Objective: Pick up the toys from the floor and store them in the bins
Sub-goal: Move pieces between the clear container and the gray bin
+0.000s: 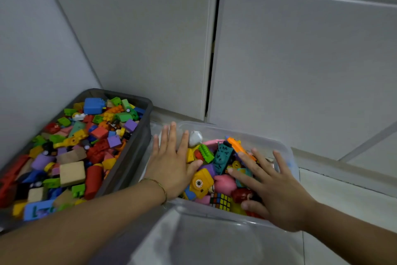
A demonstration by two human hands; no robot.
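The left hand (171,164) lies flat, fingers straight and spread, on the toys (223,157) in the clear bin (287,153). The right hand (277,189) rests on them the same way, holding nothing. Between the hands sits a yellow toy camera (200,181) (letters around its lens are too small to read). A grey bin (137,146) of blocks (86,146) stands just beside, on the left.

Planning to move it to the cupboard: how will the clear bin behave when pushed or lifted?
Heaped with toys, the clear bin is probably heavy. Its thin see-through walls may flex if lifted. On the smooth floor it should slide rather than tip.
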